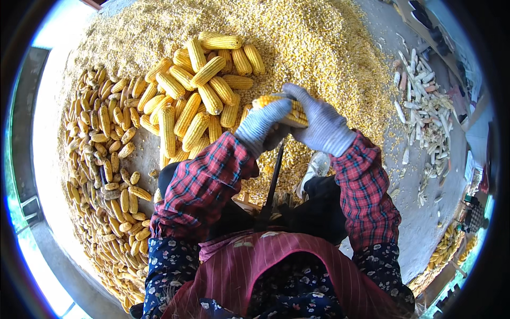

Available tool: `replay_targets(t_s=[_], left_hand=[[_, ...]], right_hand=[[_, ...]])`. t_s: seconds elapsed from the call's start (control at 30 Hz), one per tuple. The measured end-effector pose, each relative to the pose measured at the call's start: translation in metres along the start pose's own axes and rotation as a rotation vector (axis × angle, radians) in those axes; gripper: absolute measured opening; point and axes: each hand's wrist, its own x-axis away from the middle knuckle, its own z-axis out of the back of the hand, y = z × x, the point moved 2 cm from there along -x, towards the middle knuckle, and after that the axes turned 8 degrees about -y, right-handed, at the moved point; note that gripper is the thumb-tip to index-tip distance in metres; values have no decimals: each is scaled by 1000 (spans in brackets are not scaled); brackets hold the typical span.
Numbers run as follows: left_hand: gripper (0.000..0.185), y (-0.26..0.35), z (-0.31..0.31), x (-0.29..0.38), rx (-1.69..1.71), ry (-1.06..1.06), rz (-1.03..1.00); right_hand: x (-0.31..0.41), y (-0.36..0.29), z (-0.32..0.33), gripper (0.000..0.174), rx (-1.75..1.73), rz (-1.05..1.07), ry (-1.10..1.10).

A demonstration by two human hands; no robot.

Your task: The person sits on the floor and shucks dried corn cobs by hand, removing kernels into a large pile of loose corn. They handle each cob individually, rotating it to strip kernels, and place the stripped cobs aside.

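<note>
A yellow corn cob is held between my two gloved hands, above a spread of loose corn kernels. My left hand, in a light knit glove, grips the cob's left part. The right part is gripped by my right hand, in a greyish glove. Below the hands, a dark narrow bar rises between my knees; its top end is near the gloves, and whether the cob touches it cannot be told. Large yellow corn cobs lie heaped just left of my hands.
Many smaller corn cobs cover the floor at the left. Stripped cobs and husks lie in a pile on the concrete floor at the right. A white shoe rests among the kernels. More cobs are at the lower right edge.
</note>
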Motion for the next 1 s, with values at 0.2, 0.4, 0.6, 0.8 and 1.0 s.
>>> replay_targets(t_s=[0.2,0.4,0.6,0.8,1.0], left_hand=[[66,19,-7,8,40,23,-78],[67,24,-15,14,-15,-99,98],[64,30,-27,18,-38,-198,16],[74,22,-22,21,-21,-295,-6],[58,5,-8,13,48,-41,28]], right_hand=[[6,3,13,48,-54,-83,21],[6,-2,12,37,24,-116,3],[4,10,14,40,-213,-52,-66],[6,4,9,39,-220,-80,-100],[-1,4,-2,51,-143,-122,-135]])
